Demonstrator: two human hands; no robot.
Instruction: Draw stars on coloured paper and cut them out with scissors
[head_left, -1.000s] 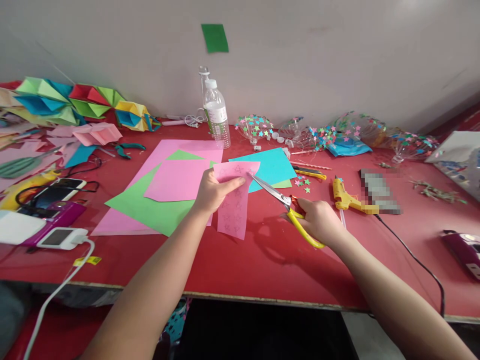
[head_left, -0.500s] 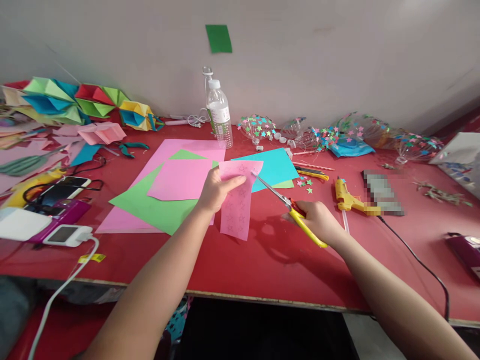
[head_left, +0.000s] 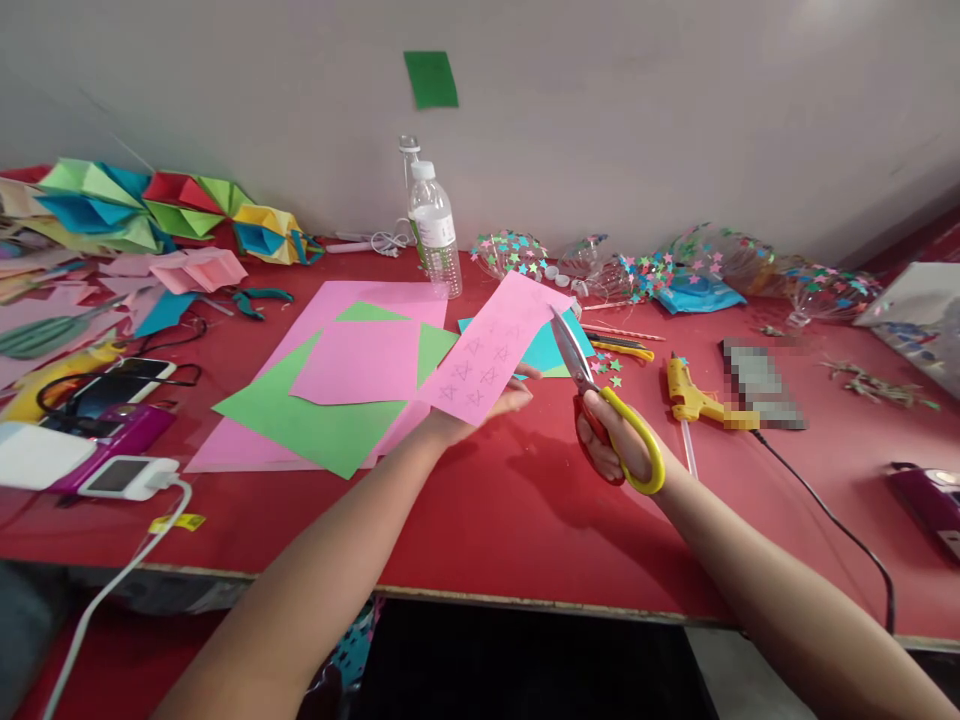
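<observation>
A strip of pink paper point(head_left: 491, 350) with rows of pencil-drawn stars is held up over the table. My left hand point(head_left: 512, 402) holds it from underneath; the paper hides most of the palm and the thumb, and some fingertips show past its right edge. My right hand point(head_left: 621, 445) grips scissors point(head_left: 574, 352) by their yellow and red handles. Their blades point up and left, the tips at the strip's upper right edge. Behind the strip lies a blue sheet point(head_left: 551, 348). Small cut paper stars point(head_left: 604, 367) are scattered near the blades.
Pink and green sheets point(head_left: 349, 435) overlap on the left of the red table point(head_left: 480, 530). A plastic bottle point(head_left: 437, 240) stands behind. To the right are a box cutter point(head_left: 622, 347), a yellow glue gun point(head_left: 690, 395) and star-covered clear plastic pieces point(head_left: 510, 253). A power bank point(head_left: 127, 477) with a cable lies left.
The pink strip has turned from hanging upright to slanting up and right, and my left hand is now beneath it. The scissors have moved right and point more upward.
</observation>
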